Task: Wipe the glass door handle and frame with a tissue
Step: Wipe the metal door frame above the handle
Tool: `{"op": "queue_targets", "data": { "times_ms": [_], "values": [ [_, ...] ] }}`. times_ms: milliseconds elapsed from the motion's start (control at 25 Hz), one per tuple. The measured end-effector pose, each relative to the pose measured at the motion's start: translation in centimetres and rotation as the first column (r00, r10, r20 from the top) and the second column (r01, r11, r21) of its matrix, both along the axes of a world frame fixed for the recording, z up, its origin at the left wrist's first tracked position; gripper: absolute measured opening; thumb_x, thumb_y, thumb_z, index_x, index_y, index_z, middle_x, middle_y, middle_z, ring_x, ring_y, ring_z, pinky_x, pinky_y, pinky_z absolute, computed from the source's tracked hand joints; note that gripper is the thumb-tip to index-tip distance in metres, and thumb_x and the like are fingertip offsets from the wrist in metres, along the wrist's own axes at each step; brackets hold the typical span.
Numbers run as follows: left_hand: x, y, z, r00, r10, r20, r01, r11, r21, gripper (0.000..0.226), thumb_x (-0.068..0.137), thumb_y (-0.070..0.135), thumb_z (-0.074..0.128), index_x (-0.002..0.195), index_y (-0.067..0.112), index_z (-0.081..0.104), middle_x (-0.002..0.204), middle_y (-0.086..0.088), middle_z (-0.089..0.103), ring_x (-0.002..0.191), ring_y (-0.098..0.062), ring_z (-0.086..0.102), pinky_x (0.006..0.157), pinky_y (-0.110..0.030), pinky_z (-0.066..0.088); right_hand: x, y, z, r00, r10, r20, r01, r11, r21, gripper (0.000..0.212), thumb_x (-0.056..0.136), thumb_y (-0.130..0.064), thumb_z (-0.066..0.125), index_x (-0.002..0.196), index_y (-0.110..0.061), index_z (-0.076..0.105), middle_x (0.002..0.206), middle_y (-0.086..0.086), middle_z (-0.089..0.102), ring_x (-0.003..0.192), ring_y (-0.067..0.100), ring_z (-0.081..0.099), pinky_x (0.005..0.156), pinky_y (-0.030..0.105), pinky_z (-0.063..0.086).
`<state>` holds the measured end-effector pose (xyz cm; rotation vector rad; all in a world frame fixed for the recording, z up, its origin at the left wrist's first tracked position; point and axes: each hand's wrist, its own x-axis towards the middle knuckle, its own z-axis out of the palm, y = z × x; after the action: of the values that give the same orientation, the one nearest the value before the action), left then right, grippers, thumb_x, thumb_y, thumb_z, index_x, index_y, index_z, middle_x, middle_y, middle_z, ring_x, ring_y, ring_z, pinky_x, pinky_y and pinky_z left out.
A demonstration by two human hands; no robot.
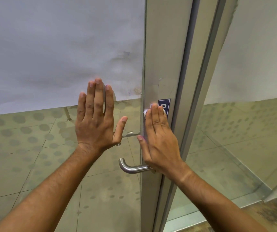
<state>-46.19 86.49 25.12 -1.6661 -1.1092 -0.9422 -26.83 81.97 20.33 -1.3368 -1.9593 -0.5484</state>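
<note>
The right hand (159, 141) lies flat, fingers together, pressing a white tissue (145, 112) against the door frame (161, 64) — not closed around it, only pinning it under the fingertips. The left hand (95, 121) is spread open, palm flat on the glass panel (50, 148), holding nothing.

Count: two hands, one tissue, one handle on this side, one sticker.

The handle (131, 169) is a brushed-steel lever with a curved free end. It projects left from the frame, below the right hand; its root is hidden behind the heel of that hand. The tissue sits well above the handle, only its edges showing past the fingertips.

A dark blue sticker (164, 106) is fixed to the frame just right of the tissue. One white character is partly visible — possibly "P" or "R"; the rest is covered by the fingers.

The upper glass, left of the frame, is frosted; through the lower, clear part a tiled floor (34, 173) shows.
</note>
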Motion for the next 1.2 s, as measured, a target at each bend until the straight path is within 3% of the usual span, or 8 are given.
{"op": "queue_targets", "data": {
  "times_ms": [120, 360, 520, 720, 880, 1080, 1200],
  "values": [
    [0.0, 0.0, -0.1, 1.0, -0.004, 0.0, 0.004, 1.0, -0.002, 0.089, 0.095, 0.052, 0.045, 0.158, -0.002, 0.011, 0.16, -0.026, 0.009, 0.154, -0.028, -0.011, 0.126, -0.045, 0.0, 0.5, -1.7, -2.1, 0.998, 0.005, 0.066, 0.0, 0.997, -0.081, 0.077, 0.098, -0.037, 0.043, 0.154, 0.003, 0.009, 0.164, 0.02, -0.002, 0.153, 0.032, -0.002, 0.124, 0.044, 0.011],
    [0.0, 0.1, 0.0, 1.0, -0.003, -0.003, 0.003, 1.0, 0.004, 0.088, 0.096, 0.052, 0.044, 0.158, -0.002, 0.012, 0.161, -0.025, 0.008, 0.155, -0.029, -0.009, 0.126, -0.046, 0.001, -0.2, 0.3, 1.2, 1.0, -0.012, -0.011, 0.012, 0.999, 0.033, 0.076, 0.097, -0.031, 0.047, 0.153, 0.007, 0.013, 0.163, 0.024, 0.002, 0.152, 0.035, 0.002, 0.125, 0.046, 0.008],
    [0.1, -0.1, 0.0, 1.0, -0.006, -0.003, 0.006, 1.0, 0.002, 0.088, 0.096, 0.052, 0.044, 0.157, -0.002, 0.012, 0.16, -0.026, 0.01, 0.155, -0.028, -0.01, 0.126, -0.046, 0.001, -0.1, -1.6, -1.3, 0.998, 0.004, 0.058, -0.001, 0.999, -0.053, 0.079, 0.096, -0.031, 0.051, 0.154, 0.004, 0.011, 0.164, 0.02, 0.001, 0.153, 0.032, 0.0, 0.125, 0.042, 0.008],
    [0.0, 0.0, 0.1, 1.0, -0.001, -0.005, 0.001, 1.0, 0.009, 0.087, 0.096, 0.052, 0.043, 0.157, -0.003, 0.014, 0.16, -0.026, 0.01, 0.155, -0.029, -0.009, 0.126, -0.046, 0.001, -0.5, 0.0, 0.9, 1.0, -0.025, 0.017, 0.024, 1.0, 0.016, 0.073, 0.097, -0.03, 0.044, 0.153, 0.005, 0.012, 0.164, 0.02, 0.002, 0.153, 0.032, 0.0, 0.125, 0.042, 0.006],
    [0.0, -0.1, 0.0, 1.0, -0.003, -0.004, 0.003, 1.0, -0.002, 0.089, 0.096, 0.052, 0.046, 0.157, -0.002, 0.011, 0.161, -0.025, 0.01, 0.154, -0.028, -0.01, 0.126, -0.046, 0.001, -0.6, -1.8, -1.8, 0.998, -0.037, 0.041, 0.039, 0.997, -0.065, 0.079, 0.096, -0.031, 0.049, 0.155, 0.002, 0.007, 0.164, 0.017, -0.003, 0.153, 0.03, -0.002, 0.125, 0.042, 0.009],
    [0.1, -0.1, 0.1, 1.0, -0.001, -0.004, 0.001, 1.0, -0.004, 0.087, 0.096, 0.052, 0.043, 0.157, -0.003, 0.013, 0.16, -0.026, 0.01, 0.154, -0.028, -0.011, 0.126, -0.045, 0.001, -0.6, -0.2, 0.3, 0.999, -0.038, -0.015, 0.038, 0.999, 0.003, 0.076, 0.097, -0.029, 0.044, 0.155, 0.002, 0.007, 0.164, 0.017, -0.003, 0.153, 0.031, -0.001, 0.125, 0.041, 0.005],
    [0.0, -0.1, 0.1, 1.0, 0.004, 0.0, -0.004, 1.0, -0.005, 0.088, 0.096, 0.052, 0.044, 0.157, -0.002, 0.012, 0.161, -0.026, 0.01, 0.155, -0.029, -0.01, 0.126, -0.046, 0.001, -0.8, -0.9, -1.1, 0.999, -0.032, 0.026, 0.034, 0.998, -0.049, 0.078, 0.097, -0.03, 0.047, 0.155, 0.003, 0.005, 0.164, 0.018, -0.007, 0.152, 0.032, -0.003, 0.124, 0.045, 0.009]
  ]
}}
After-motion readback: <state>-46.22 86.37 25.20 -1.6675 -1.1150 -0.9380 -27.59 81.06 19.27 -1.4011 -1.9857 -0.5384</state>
